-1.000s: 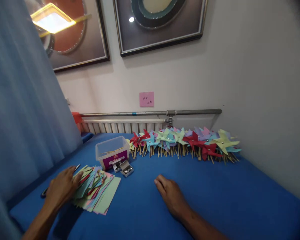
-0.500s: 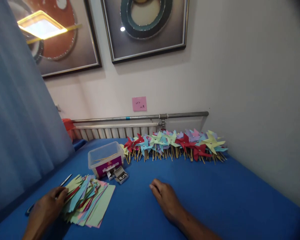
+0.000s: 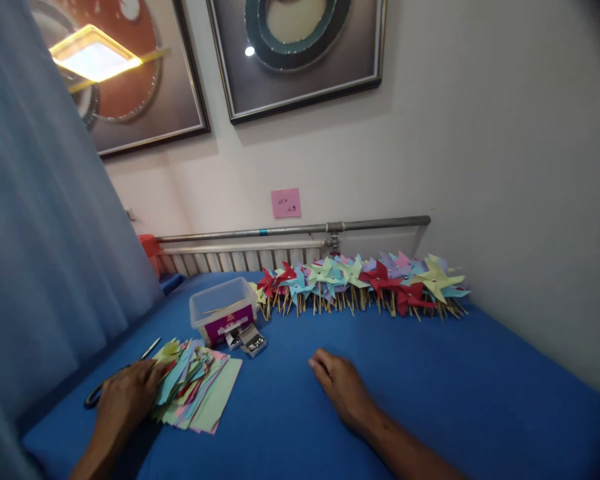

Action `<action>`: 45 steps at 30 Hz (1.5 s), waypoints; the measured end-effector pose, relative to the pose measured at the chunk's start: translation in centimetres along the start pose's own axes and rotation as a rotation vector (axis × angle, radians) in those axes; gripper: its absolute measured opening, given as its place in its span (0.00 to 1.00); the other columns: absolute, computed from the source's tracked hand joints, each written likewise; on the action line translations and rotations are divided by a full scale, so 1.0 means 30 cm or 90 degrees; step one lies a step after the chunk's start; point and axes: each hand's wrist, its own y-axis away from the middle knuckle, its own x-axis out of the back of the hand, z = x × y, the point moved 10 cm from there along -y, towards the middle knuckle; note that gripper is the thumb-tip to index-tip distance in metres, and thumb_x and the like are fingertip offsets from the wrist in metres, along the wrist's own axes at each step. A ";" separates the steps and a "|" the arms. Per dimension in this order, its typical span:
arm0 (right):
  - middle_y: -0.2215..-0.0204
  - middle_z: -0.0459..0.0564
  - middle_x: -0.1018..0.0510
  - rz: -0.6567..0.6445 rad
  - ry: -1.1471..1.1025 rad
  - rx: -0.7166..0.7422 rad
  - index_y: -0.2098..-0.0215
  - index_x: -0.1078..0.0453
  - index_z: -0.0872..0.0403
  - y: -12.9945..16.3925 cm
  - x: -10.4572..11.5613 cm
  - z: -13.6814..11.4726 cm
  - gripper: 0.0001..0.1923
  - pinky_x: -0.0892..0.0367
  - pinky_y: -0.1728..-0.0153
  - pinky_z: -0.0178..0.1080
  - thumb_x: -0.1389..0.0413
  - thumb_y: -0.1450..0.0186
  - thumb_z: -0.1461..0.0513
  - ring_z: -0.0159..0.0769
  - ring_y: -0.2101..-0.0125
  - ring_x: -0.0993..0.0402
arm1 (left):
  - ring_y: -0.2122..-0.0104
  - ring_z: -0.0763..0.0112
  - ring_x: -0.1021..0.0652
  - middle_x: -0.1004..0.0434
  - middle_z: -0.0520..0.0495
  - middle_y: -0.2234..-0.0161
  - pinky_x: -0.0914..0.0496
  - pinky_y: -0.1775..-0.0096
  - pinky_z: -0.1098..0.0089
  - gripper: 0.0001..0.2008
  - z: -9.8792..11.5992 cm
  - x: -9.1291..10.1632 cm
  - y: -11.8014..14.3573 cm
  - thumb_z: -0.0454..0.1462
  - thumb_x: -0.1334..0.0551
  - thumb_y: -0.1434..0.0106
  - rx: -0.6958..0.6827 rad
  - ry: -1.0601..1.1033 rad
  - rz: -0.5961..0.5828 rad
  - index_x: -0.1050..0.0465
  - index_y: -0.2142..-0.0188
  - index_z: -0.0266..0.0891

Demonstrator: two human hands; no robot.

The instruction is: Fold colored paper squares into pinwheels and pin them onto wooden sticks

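Left hand [image 3: 125,403] lies flat, fingers loose, on near edge of paper stack [image 3: 195,383], holding nothing. Scissors [image 3: 123,373] touch hand at 11 o'clock, mostly hidden under it. Paper stack sits on blue surface [image 3: 430,373]. Clear box [image 3: 223,310] at 1 o'clock from stack, small pin box [image 3: 253,341] just beside it. Right hand [image 3: 343,387] rests palm down, open, on bare blue surface, well apart from stack. Row of pinwheels [image 3: 365,283] at 12 o'clock, along wall. Curtain [image 3: 45,233] at 9 o'clock.

Pink note [image 3: 286,203]: handwriting seemingly unreadable.
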 end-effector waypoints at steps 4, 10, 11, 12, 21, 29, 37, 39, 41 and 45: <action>0.79 0.43 0.30 -0.005 -0.002 -0.001 0.73 0.39 0.50 -0.004 -0.007 0.001 0.16 0.47 0.71 0.36 0.55 0.28 0.55 0.34 0.76 0.34 | 0.53 0.53 0.20 0.17 0.40 0.53 0.31 0.49 0.60 0.25 -0.002 0.049 0.021 0.46 0.53 0.32 0.032 -0.035 0.056 0.19 0.57 0.39; 0.80 0.41 0.32 0.005 -0.019 0.002 0.72 0.37 0.50 -0.003 -0.002 0.005 0.16 0.47 0.72 0.36 0.54 0.29 0.54 0.34 0.77 0.36 | 0.50 0.49 0.23 0.18 0.35 0.53 0.36 0.44 0.54 0.26 0.054 0.223 0.077 0.50 0.52 0.33 0.078 0.066 0.275 0.21 0.58 0.36; 0.80 0.41 0.33 0.009 -0.032 0.001 0.73 0.37 0.50 -0.005 0.000 0.006 0.16 0.47 0.72 0.36 0.54 0.29 0.54 0.33 0.77 0.37 | 0.51 0.50 0.22 0.17 0.37 0.55 0.34 0.46 0.55 0.25 0.072 0.230 0.079 0.51 0.51 0.34 0.109 0.144 0.274 0.21 0.59 0.37; 0.81 0.41 0.33 0.015 -0.053 -0.003 0.73 0.37 0.50 -0.008 0.000 0.008 0.16 0.47 0.73 0.36 0.53 0.30 0.53 0.33 0.77 0.37 | 0.53 0.51 0.21 0.17 0.39 0.57 0.31 0.49 0.57 0.25 0.096 0.221 0.079 0.52 0.49 0.35 0.146 0.249 0.258 0.21 0.60 0.37; 0.63 0.53 0.19 -0.058 -0.625 -0.106 0.57 0.26 0.53 -0.032 -0.084 0.027 0.32 0.31 0.61 0.42 0.46 0.39 0.35 0.42 0.62 0.23 | 0.77 0.69 0.26 0.23 0.43 0.76 0.35 0.73 0.70 0.23 0.918 -0.251 0.127 0.52 0.29 0.49 0.194 1.058 -0.409 0.24 0.71 0.32; 0.65 0.51 0.17 0.082 -0.852 -0.195 0.62 0.25 0.54 -0.046 0.018 0.150 0.20 0.28 0.61 0.42 0.33 0.42 0.48 0.42 0.64 0.20 | 0.76 0.69 0.27 0.22 0.43 0.73 0.35 0.74 0.70 0.23 1.182 -0.366 0.139 0.51 0.30 0.47 0.141 1.113 -0.545 0.23 0.67 0.31; 0.63 0.55 0.15 0.069 -0.842 -0.223 0.53 0.25 0.55 -0.048 0.007 0.144 0.23 0.24 0.57 0.50 0.31 0.43 0.54 0.51 0.61 0.17 | 0.76 0.69 0.25 0.23 0.45 0.76 0.34 0.71 0.70 0.29 1.123 -0.390 0.148 0.59 0.32 0.48 0.151 1.138 -0.532 0.24 0.69 0.33; 0.63 0.56 0.14 0.080 -0.825 -0.231 0.52 0.25 0.56 -0.045 0.009 0.142 0.24 0.24 0.57 0.50 0.31 0.43 0.54 0.52 0.60 0.17 | 0.79 0.73 0.29 0.25 0.50 0.79 0.36 0.73 0.72 0.24 1.094 -0.400 0.124 0.52 0.25 0.56 0.170 1.093 -0.473 0.25 0.72 0.35; 0.64 0.56 0.14 0.092 -0.805 -0.240 0.52 0.25 0.55 -0.040 0.013 0.143 0.25 0.24 0.57 0.51 0.31 0.44 0.53 0.53 0.60 0.17 | 0.82 0.76 0.32 0.28 0.53 0.82 0.39 0.75 0.73 0.21 1.078 -0.411 0.107 0.46 0.23 0.61 0.179 1.048 -0.429 0.27 0.76 0.35; 0.64 0.55 0.14 0.083 -0.779 -0.246 0.53 0.24 0.55 -0.032 0.007 0.134 0.24 0.24 0.57 0.52 0.31 0.43 0.52 0.53 0.60 0.17 | 0.82 0.77 0.34 0.29 0.53 0.83 0.41 0.76 0.74 0.16 1.069 -0.421 0.095 0.43 0.26 0.60 0.173 1.018 -0.379 0.28 0.79 0.36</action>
